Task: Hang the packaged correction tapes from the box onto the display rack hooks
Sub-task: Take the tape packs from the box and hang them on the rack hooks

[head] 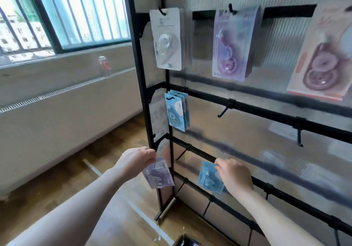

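My left hand [136, 161] pinches a purple correction tape pack [159, 173] by its top, beside the black display rack's left post [138, 74]. My right hand [235, 175] holds a blue pack [208, 178] by its upper edge, just under the third crossbar [200, 153]. An empty hook [181, 154] juts from that bar between the two packs. Hanging on hooks are a white pack [167, 40], a purple pack [233, 43], a pink pack [322, 55] and a bunch of blue packs [177, 112]. The box's dark corner [187, 241] shows at the bottom edge.
Two empty hooks [225, 109] [300, 135] stick out of the second crossbar, and more hooks line the lowest bar. A barred window [62, 13] and a long white radiator cover [66, 112] stand to the left. White tape lines cross the wooden floor [80, 169].
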`<state>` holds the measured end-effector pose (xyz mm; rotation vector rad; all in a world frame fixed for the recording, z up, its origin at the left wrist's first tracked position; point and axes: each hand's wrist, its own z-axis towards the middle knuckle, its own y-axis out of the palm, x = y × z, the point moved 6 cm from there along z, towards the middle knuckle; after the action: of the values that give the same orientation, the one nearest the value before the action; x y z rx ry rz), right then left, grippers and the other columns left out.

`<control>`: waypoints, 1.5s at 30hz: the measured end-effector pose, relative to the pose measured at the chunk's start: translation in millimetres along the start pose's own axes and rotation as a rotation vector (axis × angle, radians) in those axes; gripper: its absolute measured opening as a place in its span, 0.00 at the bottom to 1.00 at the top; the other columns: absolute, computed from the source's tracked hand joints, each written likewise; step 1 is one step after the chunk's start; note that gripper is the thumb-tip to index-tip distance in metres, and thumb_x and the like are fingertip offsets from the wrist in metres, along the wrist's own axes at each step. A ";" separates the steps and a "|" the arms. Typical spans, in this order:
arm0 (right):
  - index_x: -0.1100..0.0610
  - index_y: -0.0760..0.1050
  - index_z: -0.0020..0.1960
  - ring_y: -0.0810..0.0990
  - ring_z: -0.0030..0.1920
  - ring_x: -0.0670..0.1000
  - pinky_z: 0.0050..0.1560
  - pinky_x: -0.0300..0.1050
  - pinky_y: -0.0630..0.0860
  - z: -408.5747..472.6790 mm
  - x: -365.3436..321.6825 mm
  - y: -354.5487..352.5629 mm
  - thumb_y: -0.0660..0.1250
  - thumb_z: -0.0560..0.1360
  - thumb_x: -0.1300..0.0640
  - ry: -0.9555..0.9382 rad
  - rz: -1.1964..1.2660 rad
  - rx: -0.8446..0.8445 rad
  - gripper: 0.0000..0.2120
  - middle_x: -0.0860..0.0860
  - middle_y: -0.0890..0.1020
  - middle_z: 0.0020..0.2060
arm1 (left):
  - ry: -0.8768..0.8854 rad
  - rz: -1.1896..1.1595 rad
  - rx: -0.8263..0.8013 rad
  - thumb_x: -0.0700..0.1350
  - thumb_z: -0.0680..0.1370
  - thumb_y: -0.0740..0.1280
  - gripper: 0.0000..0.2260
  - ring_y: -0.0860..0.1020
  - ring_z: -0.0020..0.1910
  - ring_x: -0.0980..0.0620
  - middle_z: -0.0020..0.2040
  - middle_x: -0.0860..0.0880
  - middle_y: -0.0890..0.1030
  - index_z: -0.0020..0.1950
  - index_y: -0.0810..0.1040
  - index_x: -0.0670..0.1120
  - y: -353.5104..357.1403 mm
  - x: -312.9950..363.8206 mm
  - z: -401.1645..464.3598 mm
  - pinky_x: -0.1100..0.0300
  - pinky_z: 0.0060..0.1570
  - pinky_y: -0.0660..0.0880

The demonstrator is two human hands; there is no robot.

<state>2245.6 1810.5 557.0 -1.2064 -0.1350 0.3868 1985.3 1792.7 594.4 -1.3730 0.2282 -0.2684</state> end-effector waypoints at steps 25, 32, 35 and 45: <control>0.56 0.75 0.51 0.79 0.44 0.54 0.37 0.44 0.71 172.7 -105.7 -70.8 0.58 0.79 0.54 -0.074 0.090 0.107 0.09 0.52 0.81 0.44 | 0.068 -0.042 0.181 0.55 0.77 0.60 0.10 0.76 0.39 0.50 0.43 0.54 0.79 0.45 0.77 0.51 -95.3 -104.4 46.5 0.62 0.34 0.68; 0.58 0.76 0.53 0.78 0.48 0.55 0.40 0.45 0.70 201.5 -121.0 -67.0 0.57 0.79 0.56 -0.060 0.087 0.128 0.10 0.53 0.81 0.46 | 0.108 -0.065 0.167 0.53 0.79 0.62 0.10 0.75 0.40 0.50 0.44 0.53 0.79 0.47 0.77 0.48 -91.7 -119.4 70.2 0.62 0.32 0.64; 0.57 0.76 0.56 0.78 0.48 0.55 0.43 0.47 0.75 210.3 -123.1 -63.9 0.58 0.78 0.59 -0.055 0.081 0.120 0.10 0.53 0.82 0.47 | 0.098 -0.070 0.128 0.52 0.78 0.62 0.08 0.75 0.42 0.50 0.45 0.53 0.79 0.49 0.77 0.48 -89.0 -122.7 78.2 0.61 0.37 0.65; 0.55 0.77 0.52 0.75 0.43 0.54 0.31 0.42 0.58 225.4 -126.4 -62.9 0.59 0.75 0.66 -0.087 0.016 0.123 0.12 0.53 0.77 0.39 | 0.131 -0.069 0.076 0.53 0.78 0.62 0.08 0.76 0.43 0.50 0.45 0.53 0.79 0.48 0.76 0.50 -74.6 -134.6 91.3 0.59 0.40 0.69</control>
<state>2073.6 1944.9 709.0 -1.0701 -0.1743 0.4551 1882.4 1907.7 685.0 -1.2911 0.2763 -0.4214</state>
